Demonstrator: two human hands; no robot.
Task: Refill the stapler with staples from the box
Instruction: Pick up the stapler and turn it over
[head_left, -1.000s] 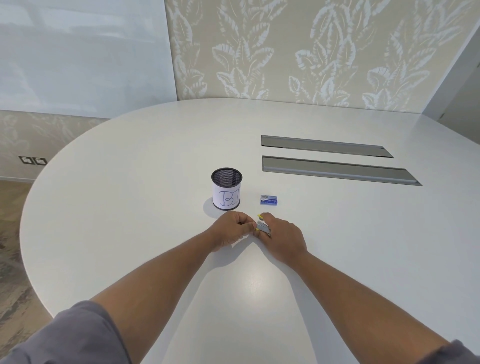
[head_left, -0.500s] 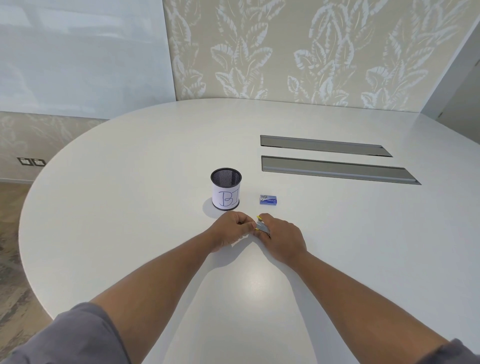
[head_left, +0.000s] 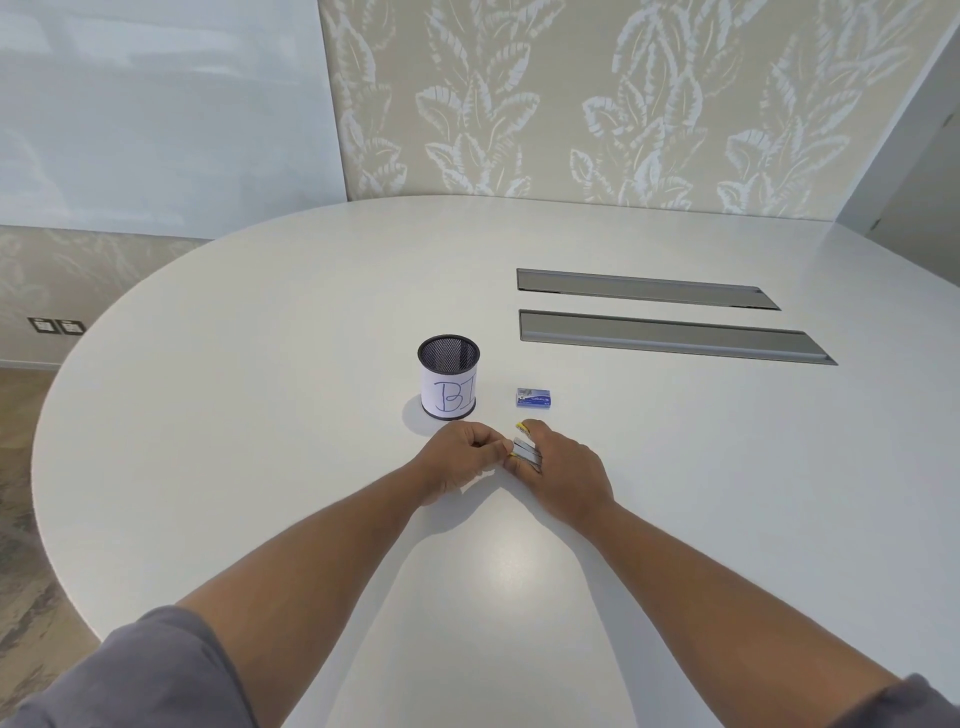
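The right hand grasped the stapler, its long axis pointing away toward the box just beyond. The left hand, clenched, pinched at the stapler's near-left end, farther from the box.

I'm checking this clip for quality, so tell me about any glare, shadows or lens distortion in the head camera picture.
Head view: a soft glare patch sits on the white table between the forearms; faint shadows fall beside the mesh cup and under the left hand; wide-angle bending curves the table rim and tilts the walls; the stapler in the right hand is small, its detail unclear.
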